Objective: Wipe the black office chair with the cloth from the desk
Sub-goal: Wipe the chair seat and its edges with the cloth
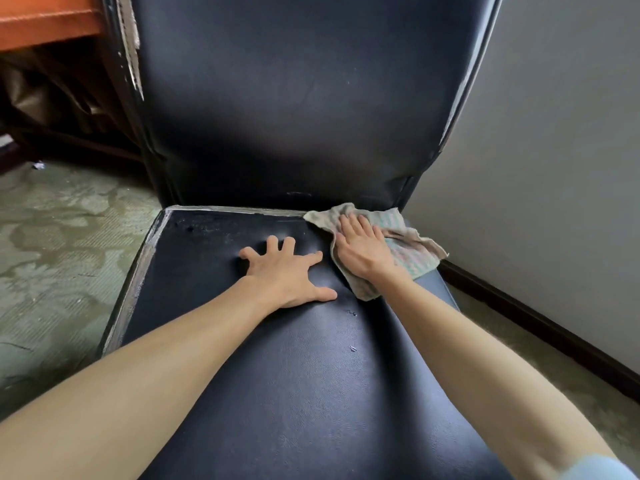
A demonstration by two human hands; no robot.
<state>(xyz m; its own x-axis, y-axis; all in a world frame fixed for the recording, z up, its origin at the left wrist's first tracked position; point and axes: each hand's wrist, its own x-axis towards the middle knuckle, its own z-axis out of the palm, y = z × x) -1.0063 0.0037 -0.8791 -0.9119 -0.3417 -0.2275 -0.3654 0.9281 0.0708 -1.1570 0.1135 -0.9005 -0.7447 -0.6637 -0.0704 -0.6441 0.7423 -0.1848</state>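
The black office chair (pixel 294 375) fills the middle of the head view, its seat running toward me and its backrest rising behind. A crumpled beige cloth (pixel 412 252) with faint green stripes lies on the seat's far right corner, next to the backrest. My right hand (pixel 362 247) lies flat on the cloth with straight fingers and presses it onto the seat. My left hand (pixel 285 271) rests on the bare seat just left of it, fingers spread. The leather is worn pale along the seat's left and back edges.
A grey wall (pixel 554 168) with a dark baseboard (pixel 540 323) stands close on the right. An orange-brown desk edge (pixel 48 19) shows at the top left, with dark space beneath it. Patterned green carpet (pixel 62 244) covers the floor on the left.
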